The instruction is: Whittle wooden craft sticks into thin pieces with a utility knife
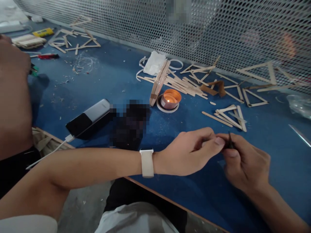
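My left hand (194, 150), with a pale watch band (147, 163) on its wrist, reaches across to the right with its fingers closed. Its thumb and fingertips meet the fingers of my right hand (245, 161). Between the thumb and fingers of my right hand is a small dark pointed object (230, 141), too small to name. What my left fingers pinch is hidden. Beyond the hands lie a small triangle of wooden sticks (230, 117) and loose sticks (217, 119). A lit candle (170, 99) in a tin stands left of them.
A bundle of sticks (159, 82) leans beside the candle. A power bank (88, 118) with a white cable and a blurred dark object (130, 126) lie on the blue table (109, 74). Another person's arm (14, 97) is at left. A perforated metal screen (136, 29) borders the back.
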`<action>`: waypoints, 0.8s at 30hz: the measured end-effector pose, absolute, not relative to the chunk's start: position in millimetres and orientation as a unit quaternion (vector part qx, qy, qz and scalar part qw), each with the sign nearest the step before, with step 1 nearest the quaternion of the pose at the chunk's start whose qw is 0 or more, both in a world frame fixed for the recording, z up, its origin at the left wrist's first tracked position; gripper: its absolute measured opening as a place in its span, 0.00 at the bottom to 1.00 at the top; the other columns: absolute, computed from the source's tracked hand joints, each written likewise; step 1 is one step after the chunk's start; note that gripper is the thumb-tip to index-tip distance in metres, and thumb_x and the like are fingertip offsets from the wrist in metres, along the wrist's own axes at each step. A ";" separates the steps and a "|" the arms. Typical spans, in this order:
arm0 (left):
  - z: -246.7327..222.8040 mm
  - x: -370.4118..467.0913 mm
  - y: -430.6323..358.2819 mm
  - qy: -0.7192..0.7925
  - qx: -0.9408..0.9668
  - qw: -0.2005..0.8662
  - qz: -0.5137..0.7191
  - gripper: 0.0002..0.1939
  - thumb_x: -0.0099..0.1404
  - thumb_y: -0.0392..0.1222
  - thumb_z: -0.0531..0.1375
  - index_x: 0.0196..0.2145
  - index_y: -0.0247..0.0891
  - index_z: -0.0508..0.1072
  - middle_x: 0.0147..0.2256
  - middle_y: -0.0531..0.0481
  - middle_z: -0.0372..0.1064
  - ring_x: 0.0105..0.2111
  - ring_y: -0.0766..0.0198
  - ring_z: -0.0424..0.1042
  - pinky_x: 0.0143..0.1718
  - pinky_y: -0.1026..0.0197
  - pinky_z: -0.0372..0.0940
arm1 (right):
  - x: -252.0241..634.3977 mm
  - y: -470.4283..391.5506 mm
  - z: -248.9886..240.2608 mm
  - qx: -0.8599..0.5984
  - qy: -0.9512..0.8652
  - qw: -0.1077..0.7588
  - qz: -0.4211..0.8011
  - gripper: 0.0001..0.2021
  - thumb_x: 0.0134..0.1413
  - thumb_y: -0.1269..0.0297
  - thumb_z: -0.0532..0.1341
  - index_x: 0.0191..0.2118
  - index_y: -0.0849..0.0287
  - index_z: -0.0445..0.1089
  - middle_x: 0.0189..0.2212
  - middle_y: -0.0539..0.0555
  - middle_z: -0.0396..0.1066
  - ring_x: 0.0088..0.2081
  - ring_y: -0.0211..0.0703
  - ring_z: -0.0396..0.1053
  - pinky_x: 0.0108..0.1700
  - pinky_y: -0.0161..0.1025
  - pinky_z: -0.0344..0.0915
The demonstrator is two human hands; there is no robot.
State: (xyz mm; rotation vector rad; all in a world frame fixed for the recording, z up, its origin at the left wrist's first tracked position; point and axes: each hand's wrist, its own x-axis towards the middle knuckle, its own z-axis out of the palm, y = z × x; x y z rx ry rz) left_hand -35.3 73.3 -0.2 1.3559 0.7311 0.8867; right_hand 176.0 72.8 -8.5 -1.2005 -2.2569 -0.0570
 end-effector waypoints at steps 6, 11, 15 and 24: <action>-3.1 -34.1 76.8 0.322 0.608 0.602 0.406 0.10 0.78 0.48 0.55 0.39 0.42 0.63 0.30 0.59 0.62 0.29 0.69 0.62 0.35 0.62 0.58 | 176.9 72.1 -7.7 -0.438 -0.846 0.304 -0.012 0.11 0.73 0.58 0.55 0.47 0.55 0.73 0.28 0.51 0.76 0.23 0.41 0.73 0.27 0.36 0.64; -2.1 -33.9 79.2 0.326 0.640 0.557 0.416 0.12 0.81 0.46 0.50 0.39 0.41 0.64 0.31 0.57 0.63 0.31 0.69 0.62 0.37 0.61 0.57 | 179.8 72.0 -8.6 -0.450 -0.845 0.290 -0.003 0.13 0.74 0.56 0.55 0.49 0.55 0.74 0.31 0.52 0.78 0.26 0.42 0.75 0.29 0.36 0.66; -3.0 -32.8 77.0 0.343 0.616 0.583 0.404 0.08 0.79 0.47 0.53 0.41 0.41 0.63 0.31 0.59 0.63 0.30 0.70 0.64 0.35 0.62 0.59 | 180.9 70.8 -9.5 -0.462 -0.839 0.288 0.015 0.14 0.75 0.53 0.54 0.49 0.53 0.73 0.32 0.51 0.79 0.26 0.43 0.76 0.29 0.38 0.67; -8.4 -32.0 81.2 0.320 0.655 0.542 0.418 0.13 0.80 0.46 0.53 0.35 0.41 0.62 0.31 0.57 0.61 0.32 0.68 0.62 0.37 0.61 0.58 | 180.2 70.4 -9.1 -0.467 -0.831 0.301 0.031 0.15 0.76 0.52 0.53 0.49 0.53 0.73 0.30 0.50 0.78 0.23 0.42 0.73 0.27 0.39 0.66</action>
